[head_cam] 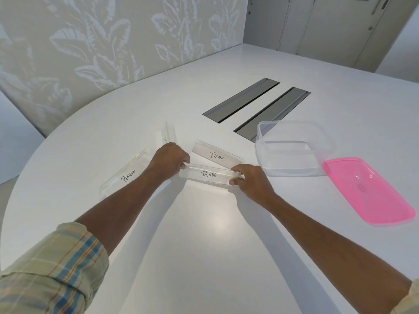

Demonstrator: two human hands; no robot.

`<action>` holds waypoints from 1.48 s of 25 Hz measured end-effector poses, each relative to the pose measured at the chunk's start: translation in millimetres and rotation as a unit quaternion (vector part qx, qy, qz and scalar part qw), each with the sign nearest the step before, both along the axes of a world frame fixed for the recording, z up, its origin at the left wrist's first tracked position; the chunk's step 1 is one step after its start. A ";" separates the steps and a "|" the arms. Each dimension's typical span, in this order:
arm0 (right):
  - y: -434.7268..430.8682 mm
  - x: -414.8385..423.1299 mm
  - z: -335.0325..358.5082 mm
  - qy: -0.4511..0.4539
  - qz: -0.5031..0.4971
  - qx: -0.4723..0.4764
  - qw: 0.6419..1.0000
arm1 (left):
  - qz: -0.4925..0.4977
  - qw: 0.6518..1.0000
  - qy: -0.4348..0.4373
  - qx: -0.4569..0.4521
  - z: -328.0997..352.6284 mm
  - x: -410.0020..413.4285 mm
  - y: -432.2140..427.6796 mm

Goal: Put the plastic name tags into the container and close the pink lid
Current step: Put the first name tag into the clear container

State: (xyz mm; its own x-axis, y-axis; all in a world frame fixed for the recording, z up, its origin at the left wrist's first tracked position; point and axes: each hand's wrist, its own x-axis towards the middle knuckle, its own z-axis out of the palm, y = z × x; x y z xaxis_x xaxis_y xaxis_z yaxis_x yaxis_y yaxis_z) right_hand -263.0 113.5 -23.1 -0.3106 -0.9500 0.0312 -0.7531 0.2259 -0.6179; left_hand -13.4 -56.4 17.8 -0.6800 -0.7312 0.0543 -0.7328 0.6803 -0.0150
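A clear plastic name tag marked PANDA [209, 175] sits at the table's middle, gripped at its left end by my left hand [169, 160] and at its right end by my right hand [248, 180]. Just behind it lies the BEAR tag [216, 155]. The PENGUIN tag [127, 175] lies to the left, beside my left forearm. A further tag [165, 135] stands behind my left hand, its writing mostly hidden. The clear container [294, 172] stands open and empty to the right. The pink lid [369, 191] lies flat beside it, nearer the right edge.
Two grey cable hatches [240, 100] [272, 112] are set into the white table [204, 234] behind the container. A patterned wall runs along the table's far left side, and cabinet doors stand at the back right.
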 end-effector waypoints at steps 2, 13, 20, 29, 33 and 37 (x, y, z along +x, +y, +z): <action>3.9 -6.0 -0.1 -0.012 -0.003 -0.007 1.000 | 0.000 1.000 0.002 0.006 0.3 -2.4 7.8; 23.9 -35.9 -7.5 -0.047 0.000 -0.022 0.999 | 0.033 0.996 -0.010 0.084 -14.0 -16.9 45.2; 33.5 -67.0 12.3 -0.060 0.025 -0.037 0.997 | 0.040 0.996 0.022 0.074 8.0 -32.5 60.6; 40.6 -134.6 74.8 -0.058 0.048 -0.101 0.992 | 0.021 0.997 0.076 0.025 63.1 -84.3 69.6; 37.7 -175.1 100.0 -0.035 0.054 -0.102 0.993 | 0.019 0.995 0.096 0.008 85.7 -122.9 75.2; 35.8 -214.9 119.1 -0.033 0.050 -0.114 0.992 | 0.019 0.995 0.098 -0.012 100.0 -164.5 76.8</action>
